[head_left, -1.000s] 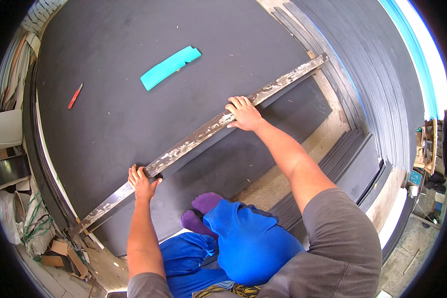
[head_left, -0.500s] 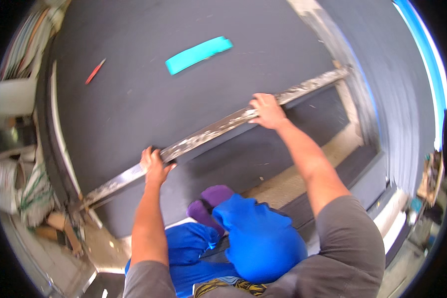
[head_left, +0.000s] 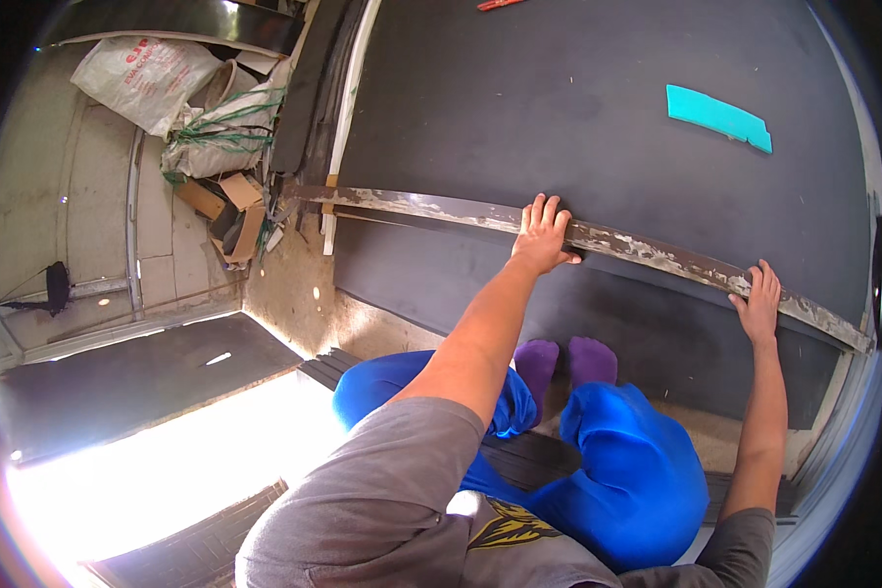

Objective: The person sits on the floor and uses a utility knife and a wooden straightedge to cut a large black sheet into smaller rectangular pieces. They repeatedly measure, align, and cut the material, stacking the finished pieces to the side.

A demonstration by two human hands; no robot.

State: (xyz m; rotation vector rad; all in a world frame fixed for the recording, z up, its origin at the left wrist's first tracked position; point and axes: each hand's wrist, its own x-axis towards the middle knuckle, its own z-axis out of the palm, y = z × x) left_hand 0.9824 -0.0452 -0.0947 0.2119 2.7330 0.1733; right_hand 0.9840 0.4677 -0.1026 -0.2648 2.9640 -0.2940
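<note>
Across a large dark grey sheet (head_left: pixel 519 118) lies a long, narrow bar (head_left: pixel 657 251), brown with worn, flaking paint. My left hand (head_left: pixel 544 237) grips it near the middle, fingers over the far edge and thumb on the near side. Farther right, my right hand (head_left: pixel 759 300) clasps the same bar close to its right end. A teal strip (head_left: pixel 720 120) rests flat on the sheet beyond my right hand. At the top edge, a slim red tool (head_left: pixel 501 5) is only partly in view.
My feet in purple socks (head_left: pixel 592 361) stand at the sheet's near side. To the left are a white sack (head_left: pixel 147 78), a second sack with green cord (head_left: pixel 223 132) and cardboard pieces (head_left: pixel 240 211). Bright light falls across the floor at lower left.
The view has swung to the left, so the bar and teal strip appear farther right. Both hands now sit farther right along the bar. The red tool has mostly left the picture.
</note>
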